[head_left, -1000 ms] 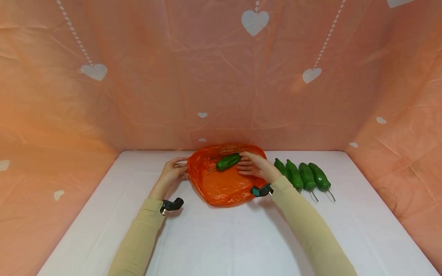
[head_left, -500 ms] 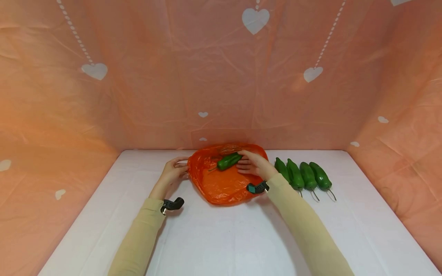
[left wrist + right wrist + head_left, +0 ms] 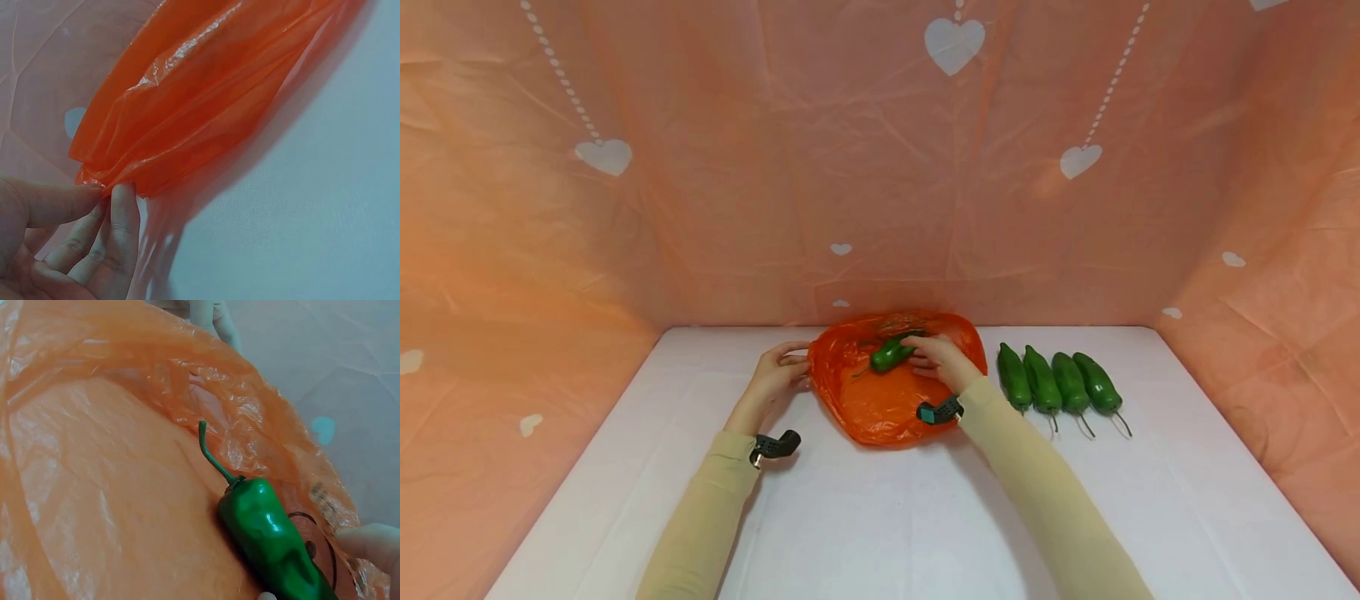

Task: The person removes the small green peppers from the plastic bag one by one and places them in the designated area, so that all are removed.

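An orange plastic bag lies with its mouth spread wide at the back of the table. My left hand pinches the bag's left rim between thumb and fingertips, as the left wrist view shows. Inside the bag lies one green pepper, its stem pointing left. My right hand is over the bag's right part, around the pepper's far end. In the right wrist view the thumb is apart from the pepper, while one fingertip shows at its lower edge.
Several more green peppers lie in a row on the white table, just right of the bag. A peach cloth with white hearts walls in the back and both sides.
My right hand has shifted left and its fingers have loosened from the pepper, which stays in the bag in about the same place. The left hand holds still at the rim.
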{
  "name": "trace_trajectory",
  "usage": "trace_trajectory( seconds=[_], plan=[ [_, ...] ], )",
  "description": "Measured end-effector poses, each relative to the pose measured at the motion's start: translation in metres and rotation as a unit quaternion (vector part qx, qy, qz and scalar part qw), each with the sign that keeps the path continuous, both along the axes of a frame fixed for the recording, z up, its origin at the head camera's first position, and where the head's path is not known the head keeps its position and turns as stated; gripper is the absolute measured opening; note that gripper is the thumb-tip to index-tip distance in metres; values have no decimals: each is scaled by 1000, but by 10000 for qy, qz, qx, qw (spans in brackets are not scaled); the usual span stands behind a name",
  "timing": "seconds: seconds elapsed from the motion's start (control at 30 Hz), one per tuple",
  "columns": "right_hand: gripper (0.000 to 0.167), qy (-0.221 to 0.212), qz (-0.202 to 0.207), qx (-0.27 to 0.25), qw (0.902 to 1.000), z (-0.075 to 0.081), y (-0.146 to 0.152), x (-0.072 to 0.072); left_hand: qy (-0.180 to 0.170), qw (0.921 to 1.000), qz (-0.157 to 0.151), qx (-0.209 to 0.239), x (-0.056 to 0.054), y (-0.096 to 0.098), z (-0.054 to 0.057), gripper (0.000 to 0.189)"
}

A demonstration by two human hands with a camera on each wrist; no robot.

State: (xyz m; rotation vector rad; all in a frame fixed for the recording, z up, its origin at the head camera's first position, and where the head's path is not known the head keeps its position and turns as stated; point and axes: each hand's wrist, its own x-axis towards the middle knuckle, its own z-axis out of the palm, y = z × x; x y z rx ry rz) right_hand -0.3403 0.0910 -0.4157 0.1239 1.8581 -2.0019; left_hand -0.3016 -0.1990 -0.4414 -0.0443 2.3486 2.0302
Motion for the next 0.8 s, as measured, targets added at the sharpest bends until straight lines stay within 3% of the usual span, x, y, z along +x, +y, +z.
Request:
trace_trajectory(
  seconds=[0.17, 0.4, 0.63, 0.8],
  plan=[
    [37, -76, -240, 194, 9995, -1, -6, -3, 7, 10000, 5, 26, -1, 0, -1, 41],
    [50, -267, -364, 211, 9988, -3, -10, -6, 23, 9999, -23, 146, -1, -1, -2, 40],
    [42, -267, -473, 197, 9983, -4, -13, -8, 20, 9999, -29, 156, 0, -1, -1, 39],
    [53, -342, -664, 362, 9965, -4, -17, -11, 24, 9997, -46, 223, 1, -1, 0, 41]
  ],
)
